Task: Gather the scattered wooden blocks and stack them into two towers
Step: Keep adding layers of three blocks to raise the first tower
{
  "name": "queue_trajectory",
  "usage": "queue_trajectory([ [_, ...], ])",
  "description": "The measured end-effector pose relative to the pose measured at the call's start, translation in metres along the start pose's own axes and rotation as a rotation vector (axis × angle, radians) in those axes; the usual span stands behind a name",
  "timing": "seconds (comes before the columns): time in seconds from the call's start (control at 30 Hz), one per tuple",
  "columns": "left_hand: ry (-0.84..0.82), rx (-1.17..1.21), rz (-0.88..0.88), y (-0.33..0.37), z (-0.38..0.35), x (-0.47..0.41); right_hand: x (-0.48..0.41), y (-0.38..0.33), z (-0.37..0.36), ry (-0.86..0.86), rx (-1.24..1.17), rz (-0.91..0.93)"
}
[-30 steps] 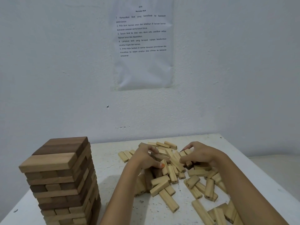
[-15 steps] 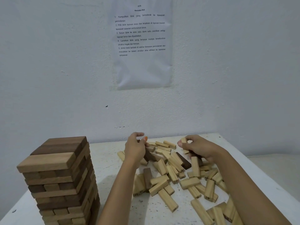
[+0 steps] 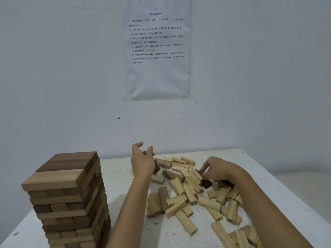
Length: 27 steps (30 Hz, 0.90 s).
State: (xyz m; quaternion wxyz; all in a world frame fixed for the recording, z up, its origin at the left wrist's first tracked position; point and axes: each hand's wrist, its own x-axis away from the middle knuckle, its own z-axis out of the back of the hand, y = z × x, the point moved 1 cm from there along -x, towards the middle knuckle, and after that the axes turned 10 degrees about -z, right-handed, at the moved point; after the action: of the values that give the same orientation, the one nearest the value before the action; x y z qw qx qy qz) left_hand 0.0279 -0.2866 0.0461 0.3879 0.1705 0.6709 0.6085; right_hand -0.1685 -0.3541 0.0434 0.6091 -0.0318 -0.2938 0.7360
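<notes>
A tall tower of mixed dark and light wooden blocks (image 3: 68, 199) stands at the left of the white table (image 3: 118, 178). Several loose blocks, mostly light ones (image 3: 180, 196), lie scattered across the middle and right. My left hand (image 3: 142, 162) is raised above the far edge of the pile and grips a dark brown block (image 3: 156, 168). My right hand (image 3: 217, 170) is down in the pile on the right, its fingers curled over the blocks beside a dark block (image 3: 206, 184); what it holds is hidden.
A printed instruction sheet (image 3: 157, 49) is taped to the white wall behind the table. The table's right edge (image 3: 279, 187) drops off to a pale floor. Bare tabletop shows between the tower and the pile.
My left hand has lifted up out of the pile with a dark block in it. My right hand has dropped lower into the blocks on the right, and several blocks have shifted.
</notes>
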Motion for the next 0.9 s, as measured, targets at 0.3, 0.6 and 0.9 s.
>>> queue_trajectory([
  [0.3,-0.041,-0.004,0.136,0.010,0.003,0.000,0.002,-0.011,-0.010,0.015,-0.018,-0.028],
  [0.6,-0.475,-0.091,0.212,0.021,0.002,0.008,0.008,-0.004,0.012,0.064,-0.215,0.015],
  [0.9,-0.495,0.021,-0.002,0.075,0.012,0.028,0.052,-0.018,0.050,0.194,-0.436,0.229],
])
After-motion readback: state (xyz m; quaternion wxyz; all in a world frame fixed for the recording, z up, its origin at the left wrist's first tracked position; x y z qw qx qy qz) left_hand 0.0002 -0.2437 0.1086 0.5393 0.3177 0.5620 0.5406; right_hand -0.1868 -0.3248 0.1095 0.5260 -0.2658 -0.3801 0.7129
